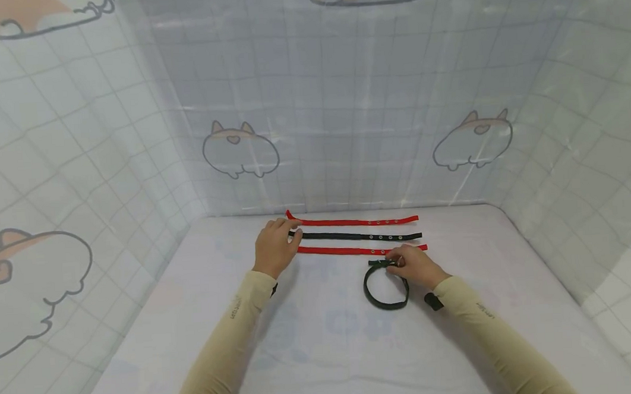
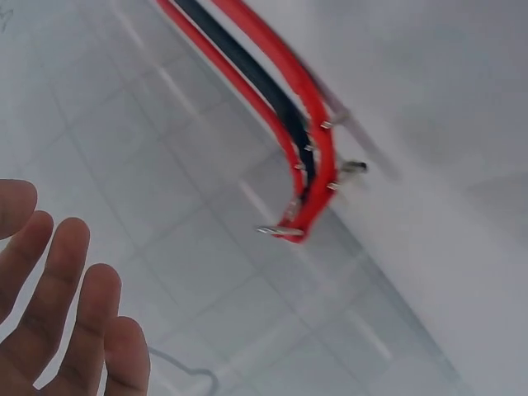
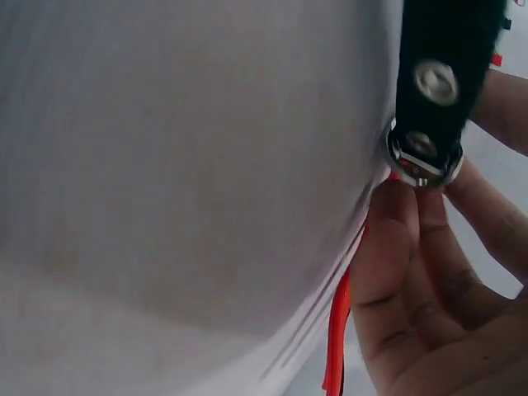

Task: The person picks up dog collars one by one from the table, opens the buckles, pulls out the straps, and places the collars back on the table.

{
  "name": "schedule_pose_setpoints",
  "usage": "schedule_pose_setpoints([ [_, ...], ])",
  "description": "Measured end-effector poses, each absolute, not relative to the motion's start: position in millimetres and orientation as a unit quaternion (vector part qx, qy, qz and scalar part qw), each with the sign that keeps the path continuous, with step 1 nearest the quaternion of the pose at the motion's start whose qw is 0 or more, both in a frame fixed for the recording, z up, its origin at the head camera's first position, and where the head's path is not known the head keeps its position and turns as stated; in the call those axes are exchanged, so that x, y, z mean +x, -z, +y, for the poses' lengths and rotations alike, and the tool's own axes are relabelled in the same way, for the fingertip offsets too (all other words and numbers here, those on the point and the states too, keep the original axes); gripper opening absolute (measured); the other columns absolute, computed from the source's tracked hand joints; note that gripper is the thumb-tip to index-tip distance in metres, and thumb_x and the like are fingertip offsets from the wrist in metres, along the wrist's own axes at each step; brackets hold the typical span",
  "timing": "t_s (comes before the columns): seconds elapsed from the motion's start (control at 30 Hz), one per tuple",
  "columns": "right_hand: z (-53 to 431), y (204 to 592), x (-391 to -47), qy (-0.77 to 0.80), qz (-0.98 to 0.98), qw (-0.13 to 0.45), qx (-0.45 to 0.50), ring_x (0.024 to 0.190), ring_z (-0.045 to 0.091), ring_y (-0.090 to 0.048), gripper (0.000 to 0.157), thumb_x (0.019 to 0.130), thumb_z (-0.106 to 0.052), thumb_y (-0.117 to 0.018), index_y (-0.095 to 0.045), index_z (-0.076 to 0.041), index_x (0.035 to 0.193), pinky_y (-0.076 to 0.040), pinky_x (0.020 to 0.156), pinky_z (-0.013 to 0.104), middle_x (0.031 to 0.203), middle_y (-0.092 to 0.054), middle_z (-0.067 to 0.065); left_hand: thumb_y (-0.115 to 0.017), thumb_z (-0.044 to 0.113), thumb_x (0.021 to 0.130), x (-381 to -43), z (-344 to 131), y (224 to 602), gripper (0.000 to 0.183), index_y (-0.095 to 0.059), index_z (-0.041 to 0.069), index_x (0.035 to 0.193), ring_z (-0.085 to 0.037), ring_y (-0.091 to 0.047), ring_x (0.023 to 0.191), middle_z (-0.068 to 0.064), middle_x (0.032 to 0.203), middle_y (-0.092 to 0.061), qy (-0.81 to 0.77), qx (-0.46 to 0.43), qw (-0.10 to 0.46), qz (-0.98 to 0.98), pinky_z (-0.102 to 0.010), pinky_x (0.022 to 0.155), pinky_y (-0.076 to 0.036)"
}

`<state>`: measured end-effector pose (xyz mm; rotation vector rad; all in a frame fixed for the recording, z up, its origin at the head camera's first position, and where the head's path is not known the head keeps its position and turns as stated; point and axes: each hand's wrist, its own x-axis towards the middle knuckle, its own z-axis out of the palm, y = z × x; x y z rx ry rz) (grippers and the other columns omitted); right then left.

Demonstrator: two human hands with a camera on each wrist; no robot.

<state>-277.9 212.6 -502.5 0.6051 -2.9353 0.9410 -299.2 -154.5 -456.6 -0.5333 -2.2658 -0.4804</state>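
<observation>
A black pet collar (image 1: 391, 305) is buckled into a loop in front of my right hand (image 1: 418, 267). The fingertips of that hand pinch it at the metal buckle (image 3: 422, 169); in the right wrist view its dark band (image 3: 445, 45) shows metal eyelets. Three straightened collars lie side by side behind it: a far red one (image 1: 333, 222), a black one (image 1: 333, 236) and a near red one (image 1: 334, 251). My left hand (image 1: 276, 246) is by their left ends, fingers loosely extended; the left wrist view shows nothing held, with the buckle ends (image 2: 293, 231) apart from the fingers.
A pale cloth-covered table (image 1: 313, 352) lies under everything. Walls of white grid-patterned sheeting (image 1: 356, 159) with cartoon animal drawings stand at the back and both sides, the back one close behind the far red collar.
</observation>
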Motion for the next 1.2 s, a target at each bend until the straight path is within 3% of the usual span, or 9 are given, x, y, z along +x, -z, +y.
schedule_pose_setpoints([
  [0.3, 211, 499, -275, -0.304, -0.934, -0.006, 0.190, 0.087, 0.018, -0.062, 0.021, 0.087, -0.008, -0.078, -0.073, -0.006, 0.107, -0.053, 0.066, 0.029, 0.097, -0.068, 0.002, -0.070, 0.020, 0.094, -295, -140, 456, 0.017, -0.076, 0.015, 0.109, -0.023, -0.062, 0.081, -0.001, 0.096, -0.074, 0.182, -0.229, 0.357, -0.887, -0.035, 0.062, -0.054],
  [0.43, 212, 493, -272, -0.319, -0.929, 0.006, 0.191, 0.087, 0.019, -0.063, 0.019, 0.089, -0.008, -0.076, -0.072, -0.009, 0.108, -0.054, 0.067, 0.030, 0.101, -0.070, 0.003, -0.070, 0.020, 0.095, -292, -134, 457, 0.017, -0.077, 0.015, 0.110, -0.021, -0.065, 0.085, -0.001, 0.097, -0.074, 0.194, -0.234, 0.344, -0.889, -0.038, 0.073, -0.058],
  [0.63, 208, 483, -267, -0.308, -0.929, 0.031, 0.204, 0.086, 0.018, -0.060, 0.017, 0.092, -0.011, -0.076, -0.071, -0.011, 0.109, -0.051, 0.068, 0.031, 0.105, -0.073, 0.005, -0.069, 0.025, 0.096, -278, -121, 453, 0.020, -0.077, 0.015, 0.112, -0.019, -0.067, 0.095, 0.003, 0.102, -0.074, 0.255, -0.246, 0.268, -0.896, -0.038, 0.075, -0.058],
  [0.77, 203, 475, -261, -0.318, -0.926, 0.036, 0.199, 0.080, 0.019, -0.054, 0.020, 0.093, -0.017, -0.076, -0.069, -0.013, 0.111, -0.048, 0.062, 0.031, 0.107, -0.074, 0.004, -0.068, 0.032, 0.098, -271, -111, 450, 0.024, -0.076, 0.018, 0.116, -0.018, -0.063, 0.100, 0.005, 0.105, -0.073, 0.261, -0.250, 0.233, -0.903, -0.034, 0.071, -0.057],
  [0.9, 199, 467, -253, -0.340, -0.916, 0.058, 0.207, 0.079, 0.017, -0.056, 0.024, 0.094, -0.022, -0.076, -0.068, -0.015, 0.116, -0.048, 0.060, 0.031, 0.107, -0.074, 0.002, -0.067, 0.037, 0.099, -267, -103, 451, 0.027, -0.074, 0.021, 0.119, -0.017, -0.063, 0.104, 0.006, 0.106, -0.072, 0.255, -0.255, 0.220, -0.907, -0.032, 0.073, -0.056],
  [1.2, 193, 457, -240, -0.372, -0.894, 0.122, 0.220, 0.085, 0.013, -0.062, 0.034, 0.092, -0.028, -0.078, -0.069, -0.016, 0.122, -0.050, 0.067, 0.034, 0.109, -0.072, -0.004, -0.061, 0.048, 0.100, -266, -89, 458, 0.041, -0.069, 0.021, 0.130, -0.017, -0.060, 0.112, 0.006, 0.116, -0.069, 0.264, -0.284, 0.181, -0.904, -0.035, 0.083, -0.055],
])
